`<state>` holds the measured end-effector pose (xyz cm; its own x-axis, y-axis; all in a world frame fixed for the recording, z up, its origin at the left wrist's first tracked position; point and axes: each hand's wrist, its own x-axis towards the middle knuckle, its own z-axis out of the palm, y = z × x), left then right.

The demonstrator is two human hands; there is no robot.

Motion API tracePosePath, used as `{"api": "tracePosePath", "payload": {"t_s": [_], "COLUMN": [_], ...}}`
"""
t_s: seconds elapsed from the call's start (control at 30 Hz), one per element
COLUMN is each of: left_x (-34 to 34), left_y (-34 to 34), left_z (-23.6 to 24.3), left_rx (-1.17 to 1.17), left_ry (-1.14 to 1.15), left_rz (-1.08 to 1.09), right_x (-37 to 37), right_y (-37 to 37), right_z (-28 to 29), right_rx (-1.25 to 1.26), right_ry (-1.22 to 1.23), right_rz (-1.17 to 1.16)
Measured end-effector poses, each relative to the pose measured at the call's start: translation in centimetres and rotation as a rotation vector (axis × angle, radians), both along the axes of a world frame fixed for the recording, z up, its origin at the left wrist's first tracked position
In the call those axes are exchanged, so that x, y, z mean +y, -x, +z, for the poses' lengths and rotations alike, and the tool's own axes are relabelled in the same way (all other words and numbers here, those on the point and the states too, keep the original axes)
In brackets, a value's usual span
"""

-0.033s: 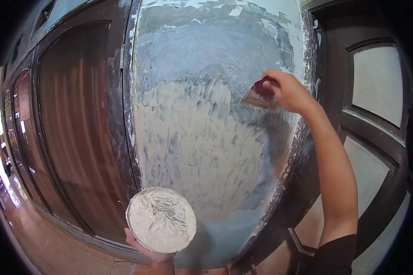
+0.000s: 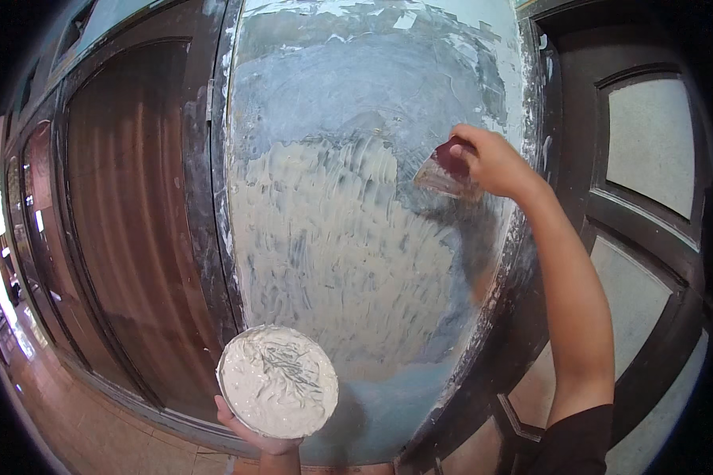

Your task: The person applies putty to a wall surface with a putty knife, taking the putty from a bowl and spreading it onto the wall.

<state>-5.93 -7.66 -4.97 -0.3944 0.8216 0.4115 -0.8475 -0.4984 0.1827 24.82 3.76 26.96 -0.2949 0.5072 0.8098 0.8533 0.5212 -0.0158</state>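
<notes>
My right hand (image 2: 495, 162) grips a putty knife (image 2: 444, 176) with a dark red handle and a wide blade. The blade is tilted at the right of the wall panel (image 2: 341, 87), beside the upper right edge of a pale, streaky putty coat (image 2: 341, 245); whether it touches the wall I cannot tell. At the lower left, my left hand (image 2: 257, 438) holds a round tub of off-white putty (image 2: 273, 380) from below, its ridged top facing me. Part of the left hand is hidden under the tub.
Bare grey-blue wall shows above and right of the putty. A dark wooden frame with a brown curtained pane (image 2: 127, 222) stands to the left. On the right is a dark door (image 2: 578, 158) with pale panels. Tiled floor (image 2: 119, 419) shows at the lower left.
The putty knife has shifted slightly down and left, its blade turned a little. The tub has barely moved, and the putty coat looks the same.
</notes>
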Motion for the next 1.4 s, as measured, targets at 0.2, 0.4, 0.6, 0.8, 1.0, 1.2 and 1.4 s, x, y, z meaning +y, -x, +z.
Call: {"api": "tracePosePath", "payload": {"t_s": [0.2,0.4,0.6,0.8,1.0,1.2,1.4], "left_x": [-0.6,0.4,1.2,1.4,1.0,1.0,1.2], "left_y": [0.4,1.8,1.5,1.2,1.1,1.4,1.6], "left_z": [0.0,-1.5,-2.4,-2.9,-2.0,-2.5,-2.3], "left_rx": [-0.045,-0.005,-0.009,0.003,-0.052,0.074,-0.011], "left_ry": [0.050,-0.008,0.040,-0.080,0.083,-0.035,0.117], "left_rz": [0.013,0.011,0.206,0.208,0.059,0.128,0.091], "right_x": [1.9,2.4,3.0,3.8,4.9,5.2,5.7], "right_y": [-2.0,-5.8,-7.0,-8.1,-8.9,-9.5,-10.0], "right_z": [-1.1,-4.8,-9.4,-11.0,-11.8,-11.7,-12.9], "right_rx": [-0.027,-0.060,-0.057,-0.075,-0.059,0.094,-0.011], "right_ry": [-0.004,0.042,0.047,0.064,-0.014,-0.088,-0.051], "right_rz": [-0.118,-0.124,-0.147,-0.180,-0.178,-0.114,-0.156]}}
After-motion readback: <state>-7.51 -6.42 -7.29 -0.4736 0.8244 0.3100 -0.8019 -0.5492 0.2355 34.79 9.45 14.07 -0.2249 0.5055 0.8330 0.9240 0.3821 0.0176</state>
